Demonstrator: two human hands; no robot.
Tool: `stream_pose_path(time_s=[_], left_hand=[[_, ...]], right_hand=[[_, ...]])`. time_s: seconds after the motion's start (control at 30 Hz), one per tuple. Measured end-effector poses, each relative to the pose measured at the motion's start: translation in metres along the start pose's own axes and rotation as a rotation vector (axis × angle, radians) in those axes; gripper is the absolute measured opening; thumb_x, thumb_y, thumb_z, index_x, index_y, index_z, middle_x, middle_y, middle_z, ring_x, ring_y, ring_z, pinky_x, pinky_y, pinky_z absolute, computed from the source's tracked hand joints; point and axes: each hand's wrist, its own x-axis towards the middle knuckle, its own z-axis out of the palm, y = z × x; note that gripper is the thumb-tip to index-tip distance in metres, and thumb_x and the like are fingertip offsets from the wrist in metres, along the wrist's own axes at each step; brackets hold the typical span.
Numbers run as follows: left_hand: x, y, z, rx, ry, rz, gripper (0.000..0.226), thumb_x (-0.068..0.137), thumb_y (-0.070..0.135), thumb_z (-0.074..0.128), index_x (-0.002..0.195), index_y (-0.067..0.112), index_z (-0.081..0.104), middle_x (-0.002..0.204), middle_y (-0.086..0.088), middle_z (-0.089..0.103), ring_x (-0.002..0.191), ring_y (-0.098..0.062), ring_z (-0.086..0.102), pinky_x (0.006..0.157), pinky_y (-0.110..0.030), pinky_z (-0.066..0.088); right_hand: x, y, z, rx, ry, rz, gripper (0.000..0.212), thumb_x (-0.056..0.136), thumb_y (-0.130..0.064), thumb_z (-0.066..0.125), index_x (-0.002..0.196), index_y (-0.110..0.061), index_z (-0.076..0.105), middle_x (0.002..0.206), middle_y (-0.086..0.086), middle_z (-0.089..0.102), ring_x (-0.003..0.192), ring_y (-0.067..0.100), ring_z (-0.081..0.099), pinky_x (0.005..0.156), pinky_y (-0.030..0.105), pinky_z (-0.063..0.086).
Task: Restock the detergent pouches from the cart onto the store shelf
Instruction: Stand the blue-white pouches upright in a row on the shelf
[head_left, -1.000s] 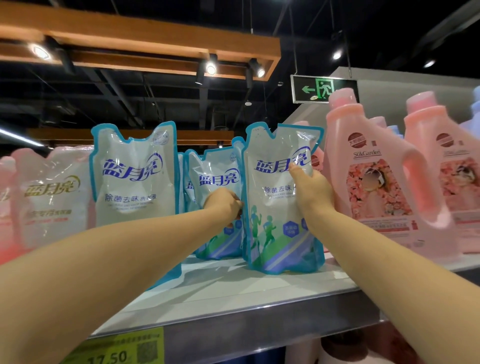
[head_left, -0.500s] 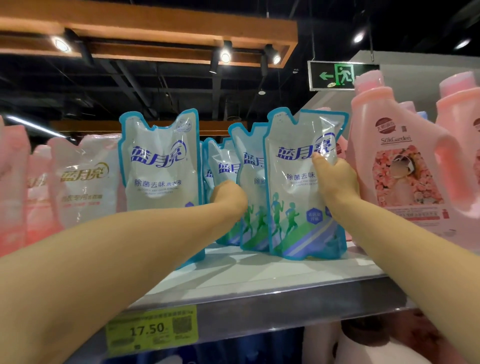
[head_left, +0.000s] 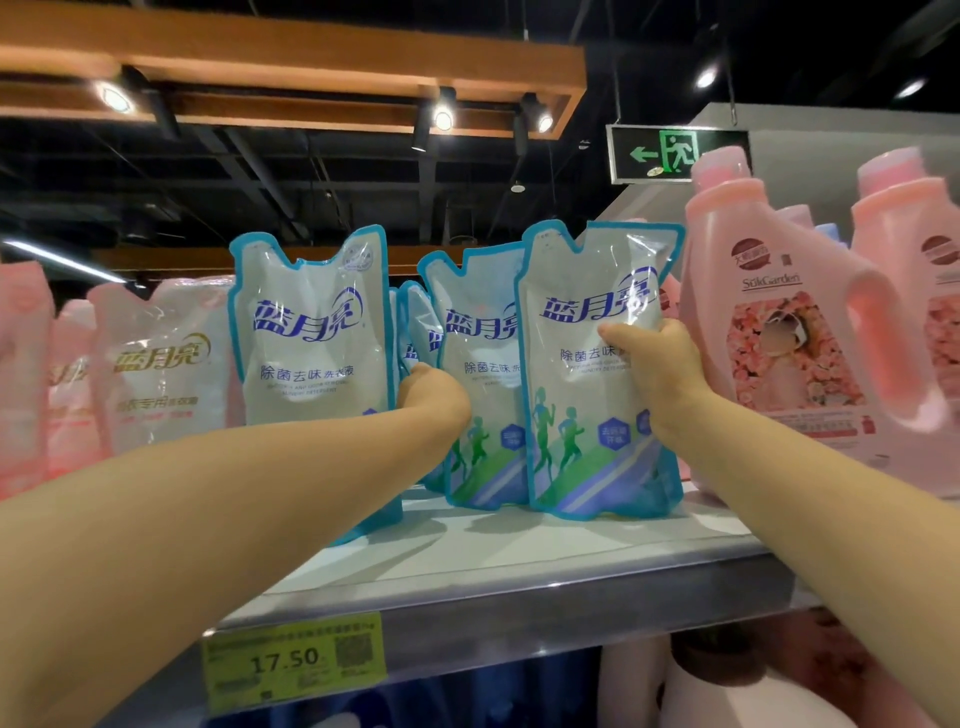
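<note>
The front blue pouch (head_left: 587, 415) stands upright on the shelf (head_left: 519, 587). The right hand (head_left: 657, 366) grips its right edge, fingers closed on it. Just left of it, partly behind, stands a second blue pouch (head_left: 480, 384); the left hand (head_left: 434, 392) reaches beside that one, its fingers hidden, so I cannot tell their state. Right of the front pouch stands a pink bottle (head_left: 789, 332).

Pink SilkGarden jugs (head_left: 789, 332) upright at right end of the shelf level, handles facing right. Pink-and-white pouches (head_left: 156, 364) with gold lettering stand at far left. Yellow-green price tag (head_left: 296, 662) on the rail reads 17.50, QR code beside. Green exit sign (head_left: 675, 154) hangs overhead, arrow pointing left. Wooden ceiling frame (head_left: 311, 67) carries lit spotlights (head_left: 443, 119).
</note>
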Motion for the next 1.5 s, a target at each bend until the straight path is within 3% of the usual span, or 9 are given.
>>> stream_pose_path(time_s=[0.17, 0.27, 0.57, 0.73, 0.8, 0.93, 1.23, 1.37, 1.5], left_hand=[[-0.008, 0.003, -0.011, -0.394, -0.119, 0.006, 0.04, 0.098, 0.005, 0.032, 0.137, -0.005, 0.035, 0.139, -0.021, 0.044, 0.126, -0.033, 0.046, 0.097, -0.035, 0.041], [-0.023, -0.004, -0.01, -0.475, 0.058, 0.103, 0.042, 0.096, 0.007, 0.033, 0.137, 0.004, 0.032, 0.137, -0.015, 0.044, 0.122, -0.03, 0.046, 0.094, -0.037, 0.037], [-0.049, -0.009, -0.027, -1.076, -0.128, 0.189, 0.036, 0.099, 0.041, 0.033, 0.127, 0.024, 0.046, 0.123, 0.003, 0.051, 0.122, -0.02, 0.044, 0.109, -0.047, 0.032], [-0.052, -0.007, -0.028, -0.924, -0.141, 0.22, 0.038, 0.094, 0.036, 0.05, 0.127, 0.016, 0.051, 0.119, 0.002, 0.059, 0.109, -0.021, 0.055, 0.101, -0.045, 0.044], [-0.05, -0.008, -0.029, -0.902, -0.124, 0.224, 0.014, 0.095, 0.03, 0.05, 0.098, 0.02, 0.06, 0.106, -0.001, 0.065, 0.102, -0.025, 0.059, 0.097, -0.048, 0.047], [-0.045, -0.008, -0.034, -0.871, -0.07, 0.201, 0.024, 0.094, 0.026, 0.053, 0.071, 0.023, 0.06, 0.099, -0.012, 0.069, 0.097, -0.034, 0.063, 0.086, -0.047, 0.054], [-0.035, -0.016, -0.038, -0.955, -0.073, 0.105, 0.015, 0.093, 0.023, 0.056, 0.085, 0.012, 0.062, 0.103, -0.011, 0.067, 0.097, -0.029, 0.064, 0.076, -0.04, 0.057], [-0.028, -0.018, -0.036, -1.006, -0.148, 0.096, 0.016, 0.094, 0.023, 0.053, 0.093, 0.01, 0.063, 0.095, -0.008, 0.067, 0.09, -0.024, 0.064, 0.071, -0.034, 0.056], [-0.021, -0.017, -0.027, -1.121, -0.159, -0.02, 0.018, 0.095, 0.029, 0.041, 0.097, 0.017, 0.053, 0.098, -0.003, 0.052, 0.093, -0.021, 0.049, 0.092, -0.038, 0.043]], right_hand=[[-0.013, -0.011, 0.002, 0.212, -0.101, 0.043, 0.039, 0.076, -0.012, 0.066, 0.113, -0.001, 0.062, 0.107, 0.019, 0.067, 0.089, 0.036, 0.066, 0.081, 0.046, 0.056], [-0.013, -0.008, 0.003, 0.282, -0.186, 0.047, 0.02, 0.088, -0.002, 0.053, 0.106, -0.005, 0.063, 0.095, 0.015, 0.067, 0.077, 0.029, 0.065, 0.071, 0.038, 0.057], [-0.013, -0.009, 0.022, 0.194, -0.27, 0.109, 0.062, 0.078, -0.022, 0.07, 0.128, -0.004, 0.039, 0.118, 0.019, 0.061, 0.095, 0.031, 0.067, 0.078, 0.042, 0.058], [-0.01, -0.009, 0.027, 0.032, -0.258, 0.115, 0.058, 0.081, -0.044, 0.066, 0.117, -0.015, 0.032, 0.121, 0.01, 0.056, 0.107, 0.028, 0.061, 0.095, 0.047, 0.05], [-0.011, -0.011, 0.027, 0.127, -0.311, 0.146, 0.063, 0.08, -0.06, 0.057, 0.123, -0.015, 0.044, 0.122, 0.01, 0.061, 0.105, 0.027, 0.063, 0.095, 0.047, 0.05], [-0.01, -0.014, 0.018, 0.442, -0.336, 0.235, 0.057, 0.098, -0.054, 0.021, 0.119, -0.018, 0.059, 0.113, 0.01, 0.067, 0.103, 0.028, 0.063, 0.09, 0.043, 0.05], [-0.009, -0.022, 0.016, 0.546, -0.16, 0.339, 0.013, 0.097, -0.008, 0.048, 0.093, -0.005, 0.06, 0.087, 0.009, 0.064, 0.078, 0.022, 0.061, 0.083, 0.043, 0.052], [-0.003, -0.012, 0.017, 0.407, -0.099, 0.294, 0.018, 0.097, -0.017, 0.049, 0.08, -0.015, 0.057, 0.079, 0.0, 0.061, 0.074, 0.015, 0.057, 0.073, 0.03, 0.049], [0.01, 0.0, 0.016, 0.274, -0.104, 0.332, 0.033, 0.099, -0.04, 0.036, 0.092, -0.018, 0.059, 0.097, -0.001, 0.063, 0.098, 0.017, 0.057, 0.101, 0.041, 0.04]])
